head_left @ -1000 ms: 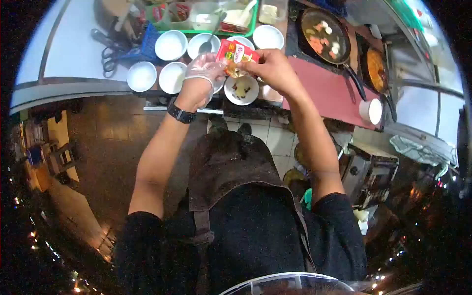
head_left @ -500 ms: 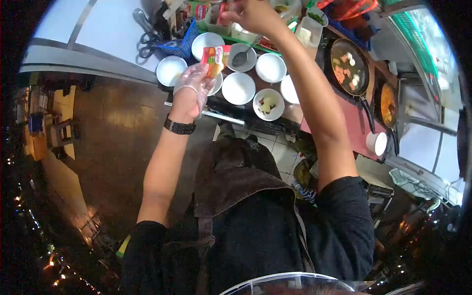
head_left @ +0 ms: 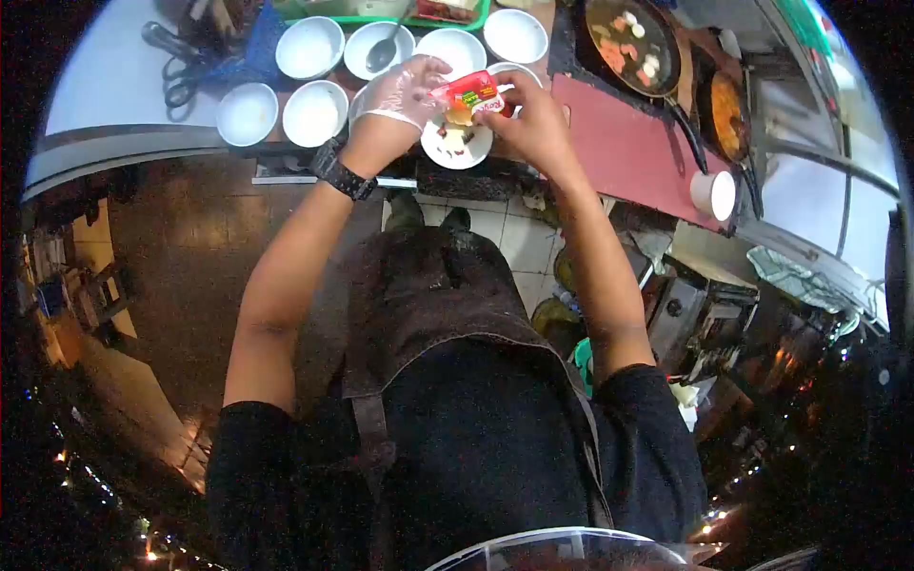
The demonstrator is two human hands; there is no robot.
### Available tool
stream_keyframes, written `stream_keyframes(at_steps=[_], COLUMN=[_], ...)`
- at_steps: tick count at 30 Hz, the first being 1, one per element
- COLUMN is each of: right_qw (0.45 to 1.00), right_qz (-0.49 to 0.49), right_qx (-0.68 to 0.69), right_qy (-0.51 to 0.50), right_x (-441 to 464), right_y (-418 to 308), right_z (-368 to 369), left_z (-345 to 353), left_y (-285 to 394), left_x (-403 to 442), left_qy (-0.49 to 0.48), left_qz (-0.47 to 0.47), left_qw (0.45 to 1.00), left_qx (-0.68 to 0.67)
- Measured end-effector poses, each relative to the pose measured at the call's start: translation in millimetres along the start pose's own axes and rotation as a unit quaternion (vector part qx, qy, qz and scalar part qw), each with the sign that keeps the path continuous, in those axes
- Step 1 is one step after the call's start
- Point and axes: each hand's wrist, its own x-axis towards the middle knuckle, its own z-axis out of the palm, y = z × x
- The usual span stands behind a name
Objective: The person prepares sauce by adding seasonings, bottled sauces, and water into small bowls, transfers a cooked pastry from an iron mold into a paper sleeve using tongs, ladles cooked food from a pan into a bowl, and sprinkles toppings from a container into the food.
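Note:
My left hand, in a clear plastic glove, holds one end of a red and yellow packet. Pinched around the packet's right end are the bare fingers of my right hand. The packet is tilted above a white bowl with pale and dark food bits inside. Around it stand several more white bowls, among them one with a metal spoon and one at the left.
To the right lies a red board with a white cup at its corner. Behind it sit a pan with food in liquid and a second pan. Scissors lie at the far left.
My right hand has come back from the containers behind the bowls and now grips the packet together with my left hand. The packet has turned sideways and sits above the bowl of food.

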Motion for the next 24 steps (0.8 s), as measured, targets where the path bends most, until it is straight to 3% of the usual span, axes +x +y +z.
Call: stream_keyframes(at_steps=[3, 5, 6, 10, 15, 20, 24], right_qw=[0.999, 0.997, 0.996, 0.991, 0.991, 0.993, 0.985], right_qz=[-0.024, -0.045, -0.058, -0.095, -0.100, -0.034, -0.065], right_qx=[-0.014, -0.020, -0.016, 0.004, 0.004, 0.075, 0.123], right_qy=[0.025, 0.059, 0.073, 0.098, 0.084, 0.079, 0.101], right_x=[-9.6, -8.2, -9.2, -5.0, -5.0, -6.8, -1.6], right_y=[7.4, 15.7, 19.3, 29.1, 33.4, 25.2, 32.4], right_z=[6.7, 13.3, 15.2, 24.5, 24.6, 21.5, 21.0], left_z=[3.5, 7.6, 5.7, 8.6, 10.7, 8.1, 6.4], left_y=[-10.8, -15.4, -18.1, -22.5, -37.3, -22.7, -32.6], left_x=[1.8, 2.4, 3.3, 2.0, 1.2, -4.7, 1.3], left_qy=[-0.036, -0.016, -0.021, 0.017, 0.033, 0.004, -0.003], left_qz=[-0.006, 0.036, 0.039, 0.065, 0.089, 0.060, 0.078], left_qw=[0.999, 0.999, 0.999, 0.998, 0.993, 0.998, 0.997], left_qx=[0.032, -0.018, 0.029, 0.011, 0.067, 0.033, -0.023])
